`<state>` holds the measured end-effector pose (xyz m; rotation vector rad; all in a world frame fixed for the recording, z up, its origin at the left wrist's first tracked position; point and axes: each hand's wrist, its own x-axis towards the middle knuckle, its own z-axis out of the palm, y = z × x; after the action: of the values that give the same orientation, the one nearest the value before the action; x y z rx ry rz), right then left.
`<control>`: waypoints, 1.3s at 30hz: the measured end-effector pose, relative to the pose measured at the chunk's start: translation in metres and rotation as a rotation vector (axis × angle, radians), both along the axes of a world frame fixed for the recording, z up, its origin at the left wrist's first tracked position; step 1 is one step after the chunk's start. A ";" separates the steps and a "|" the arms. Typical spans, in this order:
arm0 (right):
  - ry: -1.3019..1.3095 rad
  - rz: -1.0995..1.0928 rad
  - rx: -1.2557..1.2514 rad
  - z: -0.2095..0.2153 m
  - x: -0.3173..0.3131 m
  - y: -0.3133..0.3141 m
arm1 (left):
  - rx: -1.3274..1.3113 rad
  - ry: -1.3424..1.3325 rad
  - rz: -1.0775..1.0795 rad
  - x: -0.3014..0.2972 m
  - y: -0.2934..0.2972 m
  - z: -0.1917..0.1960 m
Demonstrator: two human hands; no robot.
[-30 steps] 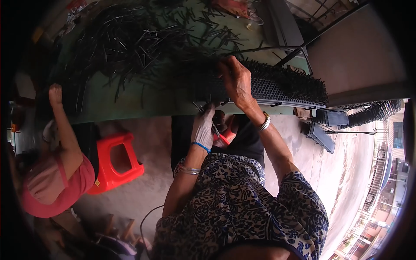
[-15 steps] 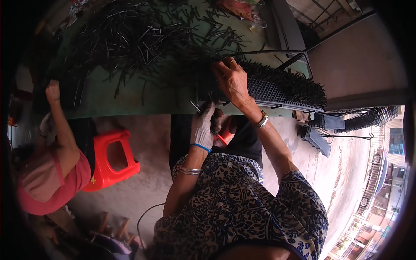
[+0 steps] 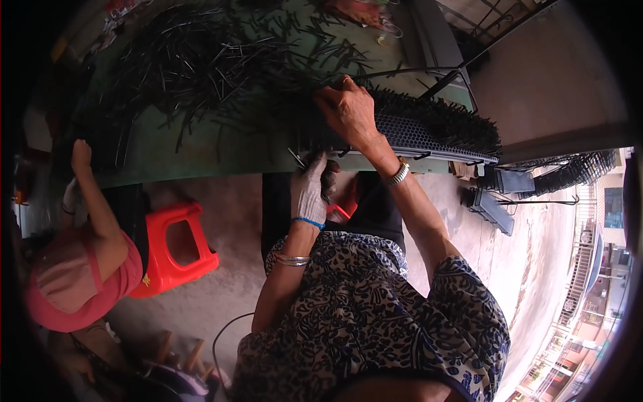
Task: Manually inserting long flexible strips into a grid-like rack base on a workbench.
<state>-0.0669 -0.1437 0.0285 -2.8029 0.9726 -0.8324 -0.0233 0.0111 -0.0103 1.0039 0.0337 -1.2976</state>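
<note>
My left hand (image 3: 309, 194), in a pale knit glove with bare fingertips, is closed below the green table's front edge. Thin sticks (image 3: 297, 158), some catching the light, poke out of its grip; they look like the black ones on the table. My right hand (image 3: 351, 112), bare, reaches over the left part of a perforated honeycomb panel (image 3: 410, 136). Its fingers are bent together and point down; whatever lies between the fingertips is hidden in shadow. Short black sticks (image 3: 445, 115) stand packed in the panel's far side, toward its right end.
A large heap of loose black sticks (image 3: 201, 57) spreads over the green table (image 3: 221, 157). A red plastic stool (image 3: 201, 251) stands at left, beside a co-worker in pink (image 3: 80, 275). Dark panels (image 3: 492, 209) lie right of the table. A thin metal bar (image 3: 462, 63) crosses behind.
My right hand has shifted slightly left along the panel, fingers still bent. The left hand keeps its grip. The whole view has moved a little, and the co-worker's raised hand sits slightly lower.
</note>
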 end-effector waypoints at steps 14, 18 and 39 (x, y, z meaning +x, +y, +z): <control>-0.149 0.042 -0.082 -0.017 0.006 0.010 | 0.004 -0.007 0.040 0.002 0.002 0.003; -0.187 0.097 -0.084 -0.020 0.007 0.007 | 0.001 -0.009 0.060 0.001 0.002 0.006; -0.167 -0.078 0.017 -0.017 -0.004 0.013 | -0.036 0.023 0.037 0.001 0.000 -0.001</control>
<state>-0.0707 -0.1308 0.0118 -2.6455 1.0610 -1.0427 -0.0225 0.0113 -0.0108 0.9537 0.0464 -1.2720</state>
